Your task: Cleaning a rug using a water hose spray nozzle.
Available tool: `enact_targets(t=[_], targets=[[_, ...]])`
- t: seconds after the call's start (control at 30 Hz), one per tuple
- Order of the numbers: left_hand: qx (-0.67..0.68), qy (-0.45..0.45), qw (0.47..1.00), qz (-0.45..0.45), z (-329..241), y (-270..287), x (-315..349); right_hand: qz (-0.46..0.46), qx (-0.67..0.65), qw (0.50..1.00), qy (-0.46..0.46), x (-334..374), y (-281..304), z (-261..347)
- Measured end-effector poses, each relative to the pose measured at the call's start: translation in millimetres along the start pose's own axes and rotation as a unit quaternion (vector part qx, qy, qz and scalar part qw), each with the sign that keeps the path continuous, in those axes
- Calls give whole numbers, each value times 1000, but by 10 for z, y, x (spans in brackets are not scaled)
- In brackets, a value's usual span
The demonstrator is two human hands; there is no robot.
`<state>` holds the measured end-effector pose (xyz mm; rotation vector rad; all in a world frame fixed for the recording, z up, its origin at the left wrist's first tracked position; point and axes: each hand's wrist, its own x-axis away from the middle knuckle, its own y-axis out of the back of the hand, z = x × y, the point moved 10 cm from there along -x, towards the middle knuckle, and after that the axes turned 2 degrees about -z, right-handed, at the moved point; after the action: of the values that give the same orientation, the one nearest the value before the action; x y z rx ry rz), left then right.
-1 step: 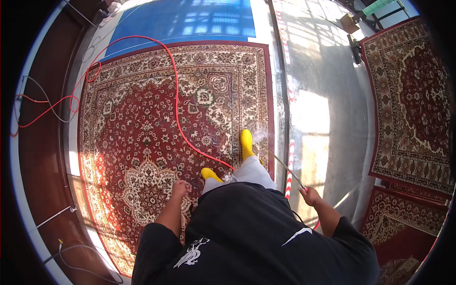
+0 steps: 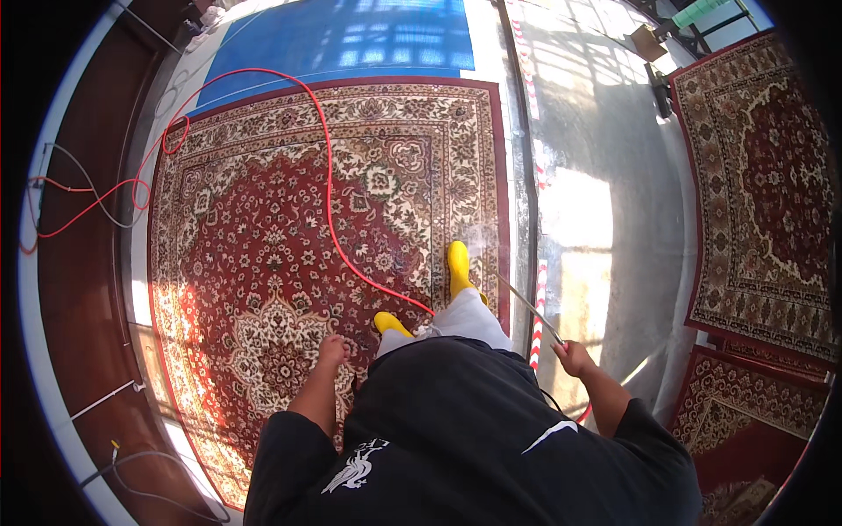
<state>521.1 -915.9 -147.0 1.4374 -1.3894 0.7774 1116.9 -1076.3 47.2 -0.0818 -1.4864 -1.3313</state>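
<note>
My right hand (image 2: 574, 358) is closed round the rear end of a thin metal spray wand (image 2: 528, 307). The wand slants up and left over the rug's right border, its tip near my boot. A whitish mist of spray (image 2: 481, 238) spreads from the tip over the patterned border. Beside my body, my left hand (image 2: 333, 351) hangs above the rug with its fingers curled in, and I see nothing in it. Under me lies a large red and cream floral rug (image 2: 263, 232). My yellow rubber boots (image 2: 459, 267) stand on it.
A red hose (image 2: 329, 188) loops across the rug and off to the left. Beyond the rug lies a blue mat (image 2: 351, 39). A dark channel (image 2: 524, 175) and red-white striped tape (image 2: 540, 289) run along the right. More rugs (image 2: 763, 193) lie at far right.
The spray mist has shifted slightly up beside my boot, and the wand's tip has moved a little. The whole view has shifted slightly. My left hand stays curled.
</note>
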Motion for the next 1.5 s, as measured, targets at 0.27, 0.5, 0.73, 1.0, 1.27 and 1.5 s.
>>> enact_targets(t=[0.27, 0.5, 0.73, 1.0, 1.27, 1.5], targets=[[-58, 9, 997, -59, -787, -298, 108, 19, -12, 987, 157, -1419, 726, 1224], [-40, -57, 997, -42, -2045, -1534, 433, 38, -27, 976, 211, -2201, 1408, 1652], [-15, -70, 996, -56, -2462, -1706, 218, 83, 28, 984, 156, -2360, 2091, 1159], [-44, 7, 999, -31, -2440, -1854, -292, 93, 134, 986, 36, -2647, 2720, 679], [-219, -172, 960, -38, -3828, -1961, -1150, 87, 162, 974, 131, -3159, 3106, 2385], [98, -117, 988, -34, -5077, -1603, -1203, 88, 212, 937, 262, -3678, 3285, 4055]])
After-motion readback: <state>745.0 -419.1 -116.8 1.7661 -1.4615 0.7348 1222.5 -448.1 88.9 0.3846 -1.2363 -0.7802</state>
